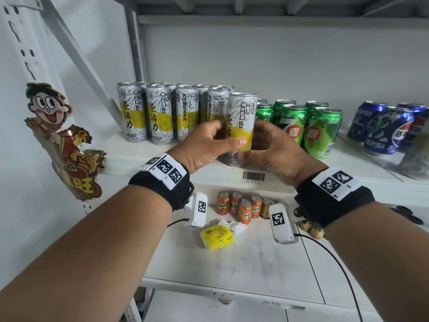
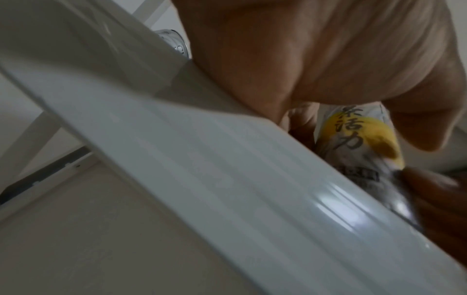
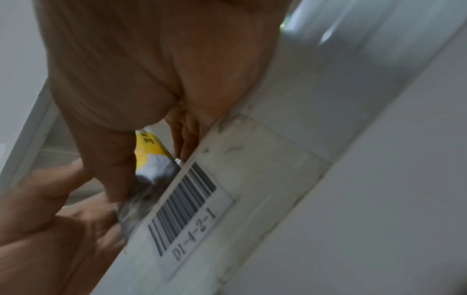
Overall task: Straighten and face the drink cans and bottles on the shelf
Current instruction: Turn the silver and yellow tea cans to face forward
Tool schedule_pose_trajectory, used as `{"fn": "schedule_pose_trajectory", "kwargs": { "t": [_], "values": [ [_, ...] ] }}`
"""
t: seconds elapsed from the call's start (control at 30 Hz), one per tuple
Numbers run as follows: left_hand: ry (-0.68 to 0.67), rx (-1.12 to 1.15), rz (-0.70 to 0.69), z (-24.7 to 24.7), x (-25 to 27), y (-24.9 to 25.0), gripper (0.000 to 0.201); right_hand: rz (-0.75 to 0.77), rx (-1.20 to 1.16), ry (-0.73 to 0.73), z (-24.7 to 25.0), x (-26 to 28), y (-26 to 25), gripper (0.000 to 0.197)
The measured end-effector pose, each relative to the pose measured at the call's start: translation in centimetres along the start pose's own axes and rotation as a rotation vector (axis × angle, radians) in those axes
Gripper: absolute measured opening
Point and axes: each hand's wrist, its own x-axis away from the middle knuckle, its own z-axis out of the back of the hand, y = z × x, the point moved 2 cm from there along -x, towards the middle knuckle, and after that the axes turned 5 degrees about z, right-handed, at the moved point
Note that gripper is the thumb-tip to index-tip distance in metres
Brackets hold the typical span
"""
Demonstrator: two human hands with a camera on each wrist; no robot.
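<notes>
A tall white-and-yellow tea can [image 1: 241,122] stands near the front edge of the white shelf [image 1: 130,159]. My left hand [image 1: 209,145] grips its lower left side, thumb across the front. My right hand [image 1: 271,147] grips its lower right side. The left wrist view shows the same tea can [image 2: 359,143] beyond the shelf lip, and in the right wrist view the tea can [image 3: 151,157] sits between my thumb and fingers. Behind and to the left stand more tea cans [image 1: 160,115], some turned label-back.
Green soda cans [image 1: 320,131] stand right of my hands, blue cola cans [image 1: 385,129] farther right. A barcode label [image 1: 253,176] marks the shelf lip. On the lower shelf sit small orange cans [image 1: 246,208] and a yellow packet [image 1: 217,237]. A cartoon sticker [image 1: 62,140] hangs at left.
</notes>
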Motion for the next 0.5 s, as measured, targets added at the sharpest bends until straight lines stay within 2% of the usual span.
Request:
{"fn": "schedule_pose_trajectory", "kwargs": {
  "t": [0.2,0.27,0.37,0.43,0.5],
  "values": [
    [-0.010,-0.044,0.024,0.08,-0.22,0.06,0.046,0.055,0.131,0.101,-0.24,0.14,0.20,0.064],
    [-0.017,-0.012,0.031,0.08,-0.16,-0.06,0.051,0.061,0.158,0.095,-0.34,0.32,0.05,0.066],
    [-0.031,0.022,0.049,0.04,-0.11,0.03,0.061,0.027,0.079,0.055,-0.40,0.23,0.04,0.060],
    [-0.028,0.029,0.068,0.05,-0.10,0.24,0.055,0.001,-0.001,0.071,-0.19,0.09,0.01,0.054],
    [-0.012,0.025,0.086,0.13,-0.08,0.41,0.041,-0.009,-0.027,0.096,0.15,-0.05,0.23,0.041]
  ]
}}
